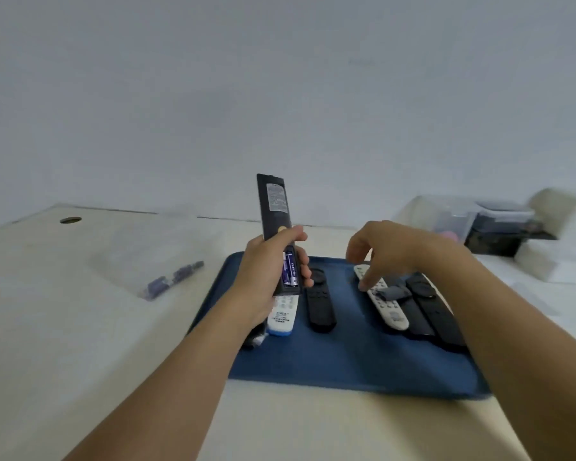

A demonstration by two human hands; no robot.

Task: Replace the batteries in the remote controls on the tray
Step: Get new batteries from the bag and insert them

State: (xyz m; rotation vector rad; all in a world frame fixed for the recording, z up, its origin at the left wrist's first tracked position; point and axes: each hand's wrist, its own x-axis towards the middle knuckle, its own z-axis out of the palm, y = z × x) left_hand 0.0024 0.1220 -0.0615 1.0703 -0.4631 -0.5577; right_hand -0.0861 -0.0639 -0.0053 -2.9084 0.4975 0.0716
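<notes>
The left hand [269, 271] holds a long black remote [277, 224] up in the air, with its back side facing us. The fingers and thumb wrap around its lower part. The battery slot is open and two blue batteries [290, 269] sit inside it. A label is stuck near the top of this remote.

The right hand [384, 252] hangs over the blue tray [346, 361], with its fingers bent down. The fingertips are at the far end of a white remote [384, 302] lying on the tray. It is not clear if they touch it. This hand holds nothing.

The tray lies on a pale table [80, 327]. On the tray, under the left hand, lies a white remote with a blue end [281, 319]. Just to its right lies a black remote [320, 302]. On the right side of the tray, two more black remotes [434, 314] lie next to the white one. A small grey piece [393, 292] rests on top of them.

To the left of the tray, a clear bag [147, 257] on the table has blue batteries in it. Far to the right sit blurry boxes [492, 224].
</notes>
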